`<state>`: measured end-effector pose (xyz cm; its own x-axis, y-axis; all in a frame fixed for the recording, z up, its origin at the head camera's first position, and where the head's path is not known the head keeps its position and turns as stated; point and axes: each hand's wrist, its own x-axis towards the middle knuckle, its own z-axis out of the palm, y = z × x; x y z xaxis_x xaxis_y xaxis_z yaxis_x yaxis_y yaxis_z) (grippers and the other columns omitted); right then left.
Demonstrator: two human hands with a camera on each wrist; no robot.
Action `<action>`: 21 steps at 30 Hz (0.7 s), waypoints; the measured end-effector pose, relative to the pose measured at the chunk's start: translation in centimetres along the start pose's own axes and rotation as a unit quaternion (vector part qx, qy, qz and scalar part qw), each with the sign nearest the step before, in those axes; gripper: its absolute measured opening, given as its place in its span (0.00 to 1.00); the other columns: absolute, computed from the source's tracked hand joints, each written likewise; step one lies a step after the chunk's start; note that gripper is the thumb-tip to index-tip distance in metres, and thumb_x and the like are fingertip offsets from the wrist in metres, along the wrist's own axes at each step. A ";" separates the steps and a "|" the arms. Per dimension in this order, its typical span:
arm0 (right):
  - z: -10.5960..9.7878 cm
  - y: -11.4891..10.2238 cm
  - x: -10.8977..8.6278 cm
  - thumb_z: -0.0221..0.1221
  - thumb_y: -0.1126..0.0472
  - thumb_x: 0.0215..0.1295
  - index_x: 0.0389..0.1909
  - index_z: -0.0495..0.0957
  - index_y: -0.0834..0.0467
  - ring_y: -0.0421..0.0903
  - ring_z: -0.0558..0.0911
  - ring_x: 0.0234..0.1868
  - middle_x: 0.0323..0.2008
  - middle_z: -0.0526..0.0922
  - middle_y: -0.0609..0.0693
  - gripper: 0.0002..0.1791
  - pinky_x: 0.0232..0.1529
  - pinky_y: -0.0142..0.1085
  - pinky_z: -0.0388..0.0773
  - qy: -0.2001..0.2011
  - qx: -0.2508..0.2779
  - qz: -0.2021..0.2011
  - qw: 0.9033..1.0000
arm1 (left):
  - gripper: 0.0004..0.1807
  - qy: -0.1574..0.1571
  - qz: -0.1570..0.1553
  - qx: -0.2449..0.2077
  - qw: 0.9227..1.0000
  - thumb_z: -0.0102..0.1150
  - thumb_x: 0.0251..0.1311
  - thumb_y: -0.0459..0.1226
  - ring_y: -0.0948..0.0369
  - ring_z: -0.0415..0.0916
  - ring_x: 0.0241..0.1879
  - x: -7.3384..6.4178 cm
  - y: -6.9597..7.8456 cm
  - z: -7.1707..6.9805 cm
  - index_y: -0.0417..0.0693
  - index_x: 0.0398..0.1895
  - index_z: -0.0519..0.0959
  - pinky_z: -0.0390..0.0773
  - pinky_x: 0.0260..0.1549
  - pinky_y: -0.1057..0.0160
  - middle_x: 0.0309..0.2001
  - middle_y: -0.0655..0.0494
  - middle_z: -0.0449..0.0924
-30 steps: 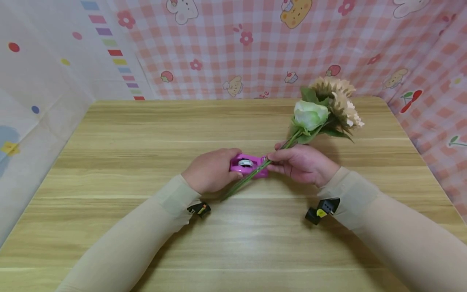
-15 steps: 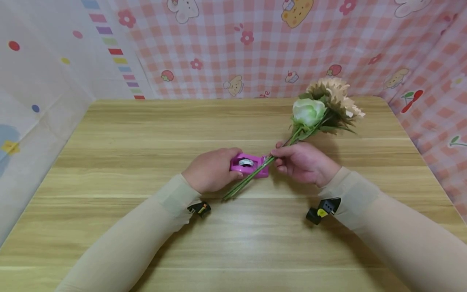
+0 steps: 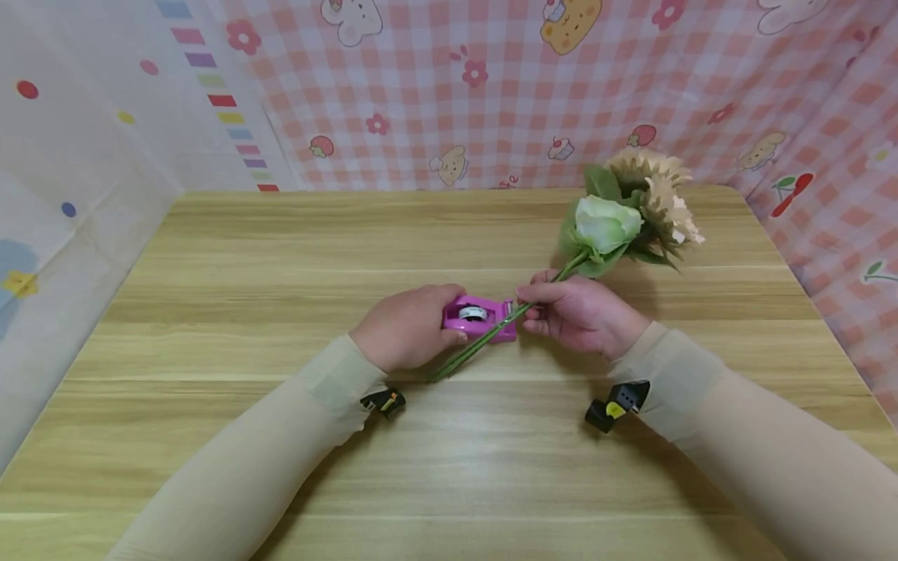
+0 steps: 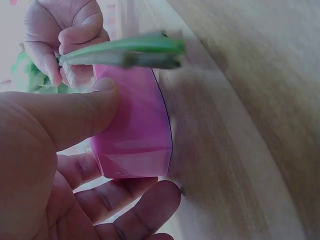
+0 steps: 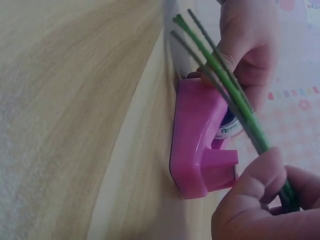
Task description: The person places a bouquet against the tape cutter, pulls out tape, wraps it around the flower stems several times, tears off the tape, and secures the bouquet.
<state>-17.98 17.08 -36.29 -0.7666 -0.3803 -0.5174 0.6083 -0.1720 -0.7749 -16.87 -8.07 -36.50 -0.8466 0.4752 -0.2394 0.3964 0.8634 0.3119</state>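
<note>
A pink tape dispenser with a white roll of tape in it sits on the table. My left hand grips its rear end, thumb along the near side and fingers round the far side. My right hand pinches a bunch of flowers by the green stems, just right of the dispenser's cutter end. The stems slant across the dispenser, cut ends toward the lower left. At the upper right are the pale green rose and cream blooms with green leaves.
The wooden table reaches back to a pink checked cloth hanging behind it. A white dotted cloth hangs at the left. Small black cameras are strapped to both wrists.
The bunch turns in my right hand: the rose swings left, then back right, and its facing changes. The stem ends shift slightly right. My left hand and the tape dispenser stay put.
</note>
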 end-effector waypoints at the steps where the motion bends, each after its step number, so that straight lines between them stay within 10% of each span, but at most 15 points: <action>1: 0.0 0.0 0.0 0.54 0.67 0.80 0.26 0.73 0.55 0.41 0.82 0.28 0.31 0.83 0.49 0.16 0.35 0.28 0.85 0.000 0.000 -0.001 1.000 | 0.34 0.000 0.000 0.001 1.000 0.62 0.72 0.55 0.55 0.81 0.56 0.0 0.0 0.0 0.56 0.77 0.69 0.81 0.60 0.48 0.61 0.55 0.82; 21: -0.3 0.2 -0.1 0.54 0.68 0.78 0.34 0.74 0.55 0.39 0.80 0.28 0.28 0.81 0.46 0.10 0.32 0.28 0.82 0.009 -0.066 0.012 0.998 | 0.36 -0.003 -0.003 0.002 1.000 0.61 0.73 0.55 0.55 0.81 0.56 -0.1 0.0 0.1 0.56 0.79 0.67 0.81 0.60 0.47 0.61 0.55 0.81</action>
<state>-17.81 17.40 -36.49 -0.7566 -0.3670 -0.5411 0.5945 -0.0415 -0.8030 -16.79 -8.09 -36.53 -0.8469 0.4716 -0.2457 0.3932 0.8665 0.3077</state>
